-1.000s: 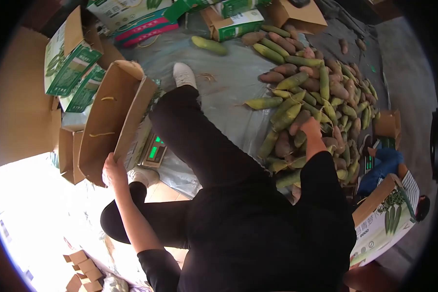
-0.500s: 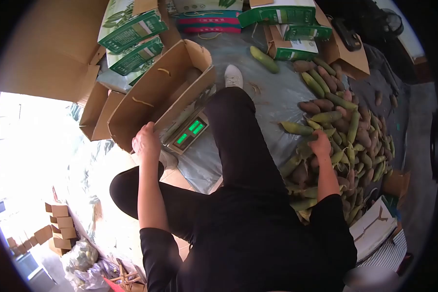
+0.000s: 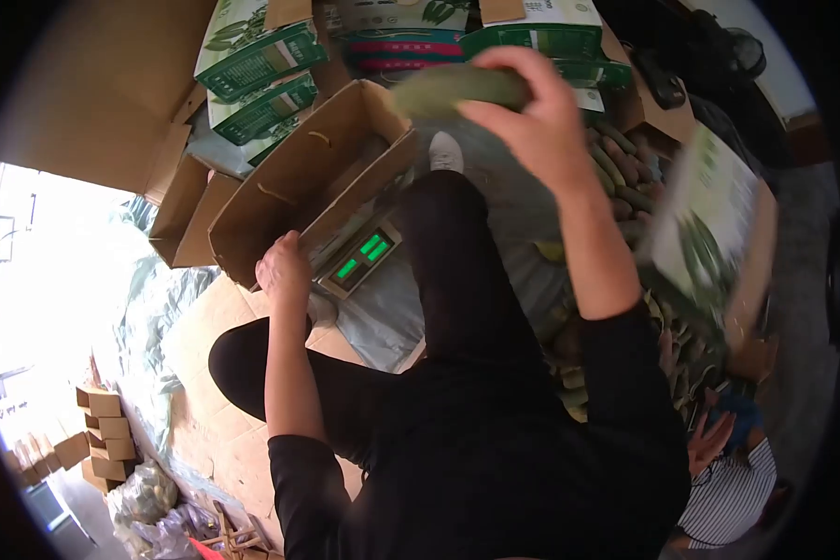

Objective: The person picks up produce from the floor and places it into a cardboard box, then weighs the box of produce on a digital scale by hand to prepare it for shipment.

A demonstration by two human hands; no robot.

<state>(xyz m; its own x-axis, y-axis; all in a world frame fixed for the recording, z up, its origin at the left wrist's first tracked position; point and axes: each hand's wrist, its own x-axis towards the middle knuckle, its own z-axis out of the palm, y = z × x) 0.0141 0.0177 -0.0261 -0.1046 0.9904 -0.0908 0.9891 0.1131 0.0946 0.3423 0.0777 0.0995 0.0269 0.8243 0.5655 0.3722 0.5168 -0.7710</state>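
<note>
My right hand [image 3: 546,121] is raised beyond my knee, its fingers wrapped round a thick green radish [image 3: 448,91], blurred by motion. The radish is over the far end of an open cardboard box [image 3: 280,191] with rope handles. At the box's near corner, my left hand [image 3: 285,266] grips the rim. The long box is tilted, beside or on a scale [image 3: 362,257] with lit green digits that I cannot read. To my right lies a large heap of green and brownish radishes [image 3: 616,173], partly hidden by my right arm and a printed carton [image 3: 705,233].
Printed green-and-white cartons [image 3: 261,56] are stacked at the far left, others [image 3: 532,33] at the far right. A co-worker's hand [image 3: 714,443] and striped clothing show at lower right. Small cardboard boxes [image 3: 112,429] and plastic bags [image 3: 145,490] stand at lower left.
My right hand has risen from the heap, forward and left, with a green radish in it. The printed carton has swung up over the heap, blurred. My left hand stays at the box.
</note>
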